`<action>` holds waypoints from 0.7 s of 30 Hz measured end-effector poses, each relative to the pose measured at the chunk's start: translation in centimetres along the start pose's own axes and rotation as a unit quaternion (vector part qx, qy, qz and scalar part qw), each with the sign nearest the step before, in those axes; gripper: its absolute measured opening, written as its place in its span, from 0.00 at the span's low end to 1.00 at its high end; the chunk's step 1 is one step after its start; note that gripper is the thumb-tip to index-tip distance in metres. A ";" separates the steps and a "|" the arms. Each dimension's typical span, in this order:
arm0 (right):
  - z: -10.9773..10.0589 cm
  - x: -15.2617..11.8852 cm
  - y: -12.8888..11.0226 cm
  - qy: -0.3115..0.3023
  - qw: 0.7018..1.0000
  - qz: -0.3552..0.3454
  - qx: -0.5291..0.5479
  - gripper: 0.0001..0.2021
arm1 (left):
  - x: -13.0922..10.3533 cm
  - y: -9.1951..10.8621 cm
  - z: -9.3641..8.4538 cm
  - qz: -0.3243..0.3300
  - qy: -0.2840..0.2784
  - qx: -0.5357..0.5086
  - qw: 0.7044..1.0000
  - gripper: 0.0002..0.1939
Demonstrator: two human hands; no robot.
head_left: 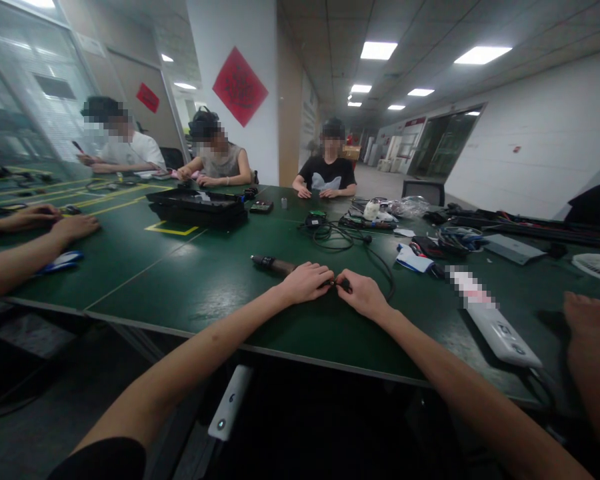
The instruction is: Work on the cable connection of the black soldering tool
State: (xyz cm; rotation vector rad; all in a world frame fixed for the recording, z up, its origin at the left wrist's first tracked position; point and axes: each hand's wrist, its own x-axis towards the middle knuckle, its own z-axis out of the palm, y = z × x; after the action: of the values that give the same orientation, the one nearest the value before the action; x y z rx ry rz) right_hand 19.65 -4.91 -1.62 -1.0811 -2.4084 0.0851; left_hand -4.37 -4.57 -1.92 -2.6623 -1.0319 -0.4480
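Note:
Near the front edge of the green table, my left hand (309,283) and my right hand (364,292) meet, fingertips almost touching. Between them is a small dark part (333,283) with a tiny bright spot, too small to make out. The fingers of my left hand are closed on its left end. My right hand pinches a short black piece (347,285) at the right side. A brown and black cylindrical tool (275,265) lies on the table just beyond my left hand, its near end hidden by the fingers. A black cable (380,257) curves down behind my right hand.
A black tray (197,208) sits at the back left. Right of centre lie coiled cables (330,233), a blue and white cloth (414,259) and a white power strip (500,330). Three people sit across the green table (180,280); another person's hands (75,227) rest at left, and an arm (593,347) shows at right.

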 end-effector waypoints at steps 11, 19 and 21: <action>0.2 0.0 -0.2 0.005 1.000 -0.004 -0.011 0.04 | 0.3 -0.4 -0.1 0.029 -0.008 0.034 0.999 0.14; 0.4 0.1 -0.3 0.003 0.998 0.005 -0.058 0.04 | 1.2 -0.8 -0.1 0.062 -0.013 0.045 0.997 0.16; 0.4 0.0 -0.4 0.003 0.998 0.007 -0.064 0.04 | 1.1 -0.8 0.0 0.057 -0.009 0.047 0.997 0.17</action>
State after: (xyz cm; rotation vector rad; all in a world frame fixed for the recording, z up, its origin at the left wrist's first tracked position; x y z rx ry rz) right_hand 19.19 -5.08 -1.88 -1.1534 -2.4287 -0.0672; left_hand -4.13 -3.38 -1.43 -2.6297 -0.8778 -0.3434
